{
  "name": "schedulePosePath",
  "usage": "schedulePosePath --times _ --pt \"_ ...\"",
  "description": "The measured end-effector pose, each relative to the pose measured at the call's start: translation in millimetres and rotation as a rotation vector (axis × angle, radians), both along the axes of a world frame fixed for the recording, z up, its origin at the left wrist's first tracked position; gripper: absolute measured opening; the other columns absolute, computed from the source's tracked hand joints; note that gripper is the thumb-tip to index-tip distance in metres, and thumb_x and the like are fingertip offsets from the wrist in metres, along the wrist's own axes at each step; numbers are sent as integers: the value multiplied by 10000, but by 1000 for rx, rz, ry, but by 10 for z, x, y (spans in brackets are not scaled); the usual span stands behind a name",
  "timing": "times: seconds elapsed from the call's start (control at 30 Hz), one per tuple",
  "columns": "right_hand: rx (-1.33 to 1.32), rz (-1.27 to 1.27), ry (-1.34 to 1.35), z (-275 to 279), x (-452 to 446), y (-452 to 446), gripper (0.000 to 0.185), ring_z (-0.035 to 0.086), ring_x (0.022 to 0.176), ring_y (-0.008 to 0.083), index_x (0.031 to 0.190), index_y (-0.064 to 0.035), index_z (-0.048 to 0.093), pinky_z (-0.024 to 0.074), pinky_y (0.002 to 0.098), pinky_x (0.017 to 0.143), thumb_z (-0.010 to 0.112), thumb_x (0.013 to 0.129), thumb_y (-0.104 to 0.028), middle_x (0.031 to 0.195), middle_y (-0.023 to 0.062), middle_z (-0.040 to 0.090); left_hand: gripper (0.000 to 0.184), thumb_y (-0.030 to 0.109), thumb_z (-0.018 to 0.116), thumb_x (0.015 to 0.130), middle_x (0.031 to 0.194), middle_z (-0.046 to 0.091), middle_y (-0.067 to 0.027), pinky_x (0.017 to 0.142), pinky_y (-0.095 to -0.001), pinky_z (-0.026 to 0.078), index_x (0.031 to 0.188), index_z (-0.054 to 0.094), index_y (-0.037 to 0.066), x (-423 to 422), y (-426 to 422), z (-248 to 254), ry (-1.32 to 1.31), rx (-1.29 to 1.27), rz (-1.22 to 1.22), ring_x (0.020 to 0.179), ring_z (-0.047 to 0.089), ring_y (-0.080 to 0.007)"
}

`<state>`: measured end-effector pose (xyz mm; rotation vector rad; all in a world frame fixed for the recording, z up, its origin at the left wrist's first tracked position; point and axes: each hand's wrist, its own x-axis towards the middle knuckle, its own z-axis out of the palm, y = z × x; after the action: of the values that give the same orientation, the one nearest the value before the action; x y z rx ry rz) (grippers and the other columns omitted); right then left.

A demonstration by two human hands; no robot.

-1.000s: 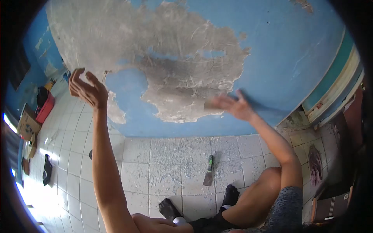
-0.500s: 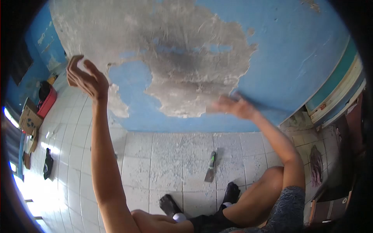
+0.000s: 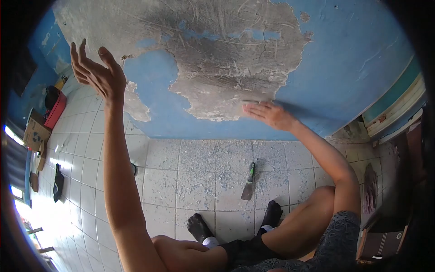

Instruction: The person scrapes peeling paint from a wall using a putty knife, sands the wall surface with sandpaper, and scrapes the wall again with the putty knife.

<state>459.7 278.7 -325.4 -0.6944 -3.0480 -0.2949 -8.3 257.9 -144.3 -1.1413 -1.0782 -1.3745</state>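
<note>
My left hand point(image 3: 97, 72) is raised at the left side of the wall, fingers spread and bent, with nothing visible in it. Low on the wall point(image 3: 213, 54), my right hand point(image 3: 269, 114) presses its fingers close together over a thin flat piece point(image 3: 253, 102), of which only a narrow edge shows. That hand is at the lower right border of the bare grey patch, where blue paint point(image 3: 335, 68) begins. A scraper point(image 3: 248, 183) with a green and black handle lies on the tiled floor between wall and feet.
Paint flakes point(image 3: 195, 181) litter the white tiles below the wall. At the left are a red basket point(image 3: 55, 111), a cardboard box point(image 3: 36, 131) and a black item point(image 3: 58, 183). A door frame point(image 3: 398, 109) and a cloth point(image 3: 369, 188) are at the right.
The view has tilted upward-to-downward, so wall and scraper sit higher in frame. My left hand's fingers have spread wider. My right hand has shifted slightly along the patch's lower edge and is less blurred.
</note>
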Motion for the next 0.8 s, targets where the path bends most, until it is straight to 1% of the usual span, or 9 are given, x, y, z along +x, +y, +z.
schedulePosePath --times 0.07,0.13,0.2,0.33,0.4,0.47,0.57,0.7,0.8 --pt "1079 -8 -278 452 -47 118 682 196 1528 186 1594 -215 232 119 534 1245 428 959 -64 1671 -12 175 588 483 399 1037 1547 303 -240 1108 -590 191 1463 394 77 9 14 -5 26 -14 -11 1421 276 -419" --pt "774 -183 243 910 -115 226 636 186 1531 199 1601 -209 203 65 556 1239 431 1008 -169 1673 -15 161 606 473 403 1036 1574 257 -250 1121 -604 185 1503 360 89 60 29 -6 83 -49 -47 1448 230 -439" --pt "872 -224 592 1420 -168 232 601 148 1539 209 1604 -207 183 44 556 1235 399 1047 -267 1676 0 143 642 482 403 1034 1613 174 -266 1148 -625 160 1562 303 129 142 24 -16 101 -119 -98 1488 142 -467" --pt "862 -227 533 1109 -16 321 632 146 1541 213 1608 -204 177 61 546 1235 388 1048 -408 1676 6 150 632 512 395 1033 1640 64 -277 1165 -643 110 1588 283 233 297 72 -56 132 -161 -149 1505 52 -490" --pt "863 -297 222 447 -34 243 715 127 1543 171 1606 -226 193 56 504 1248 478 997 -470 1675 -37 166 632 522 387 1033 1643 38 -276 1172 -637 101 1586 293 229 382 100 -101 179 -175 -171 1509 36 -488" --pt "516 -93 -78 3 13 143 750 107 1543 133 1611 -253 159 23 507 1248 438 985 -559 1678 -53 147 658 575 354 1024 1644 26 -277 1187 -616 83 1581 306 227 503 129 -128 248 -175 -187 1513 32 -481" --pt "771 -4 -20 351 -90 140 781 113 1538 106 1612 -276 124 1 538 1241 428 970 -601 1680 -76 118 750 682 306 980 1646 79 -252 1210 -607 67 1585 279 241 956 213 -424 445 -313 -298 1523 61 -438" --pt "604 -279 406 893 -416 0 762 131 1543 158 1609 -266 179 50 607 1215 453 971 -579 1678 -1 150 686 616 350 1007 1639 146 -235 1194 -612 202 1546 363 192 1694 84 -572 742 -432 -627 1504 170 -445" --pt "548 -297 479 857 -646 17 701 182 1531 245 1586 -133 253 143 560 1213 454 997 -456 1656 80 214 656 587 352 1018 1633 189 -220 1213 -537 217 1554 350 209 2241 -76 -544 806 -564 -740 1503 204 -410"
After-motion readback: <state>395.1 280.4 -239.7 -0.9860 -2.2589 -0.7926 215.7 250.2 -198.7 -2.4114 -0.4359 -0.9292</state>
